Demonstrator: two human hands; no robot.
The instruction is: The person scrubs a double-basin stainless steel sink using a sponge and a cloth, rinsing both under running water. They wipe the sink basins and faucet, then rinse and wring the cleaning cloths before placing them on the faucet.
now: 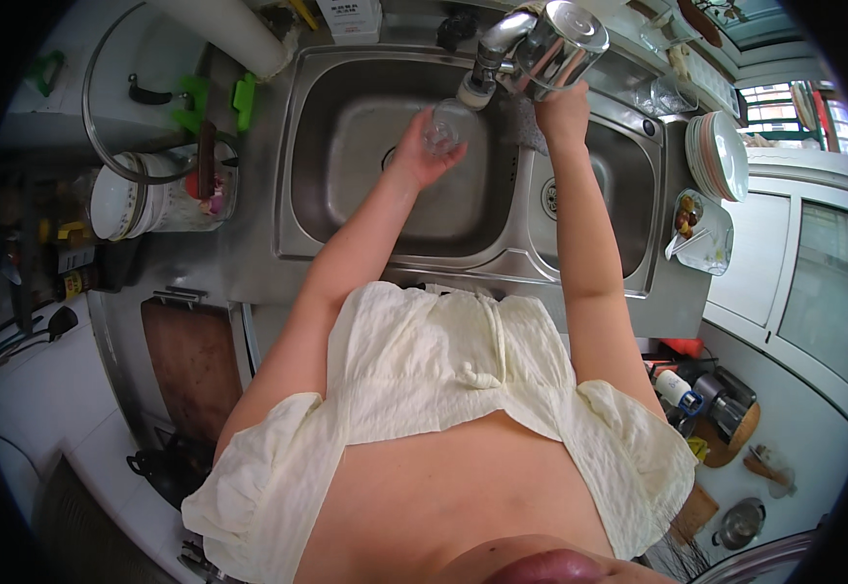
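Note:
My left hand [424, 152] holds a small clear glass cup [444, 130] over the large basin [365, 182] of a stainless steel double sink. The cup is just below the white-tipped spout [475, 92] of a chrome faucet. My right hand [564, 111] reaches up to the chrome cylinder [564, 51] on the faucet. Its fingers are partly hidden there, so what they grip is unclear. A grey patterned cloth [530, 125] hangs by the sink divider, left of my right wrist. The small basin [606, 212] lies under my right forearm.
Stacked plates [716, 157] and a clear tray [708, 237] with food stand right of the sink. Bowls [121, 197] and a glass pot lid [88, 95] are at the left. A white box [352, 20] and a thick pipe [227, 36] stand behind.

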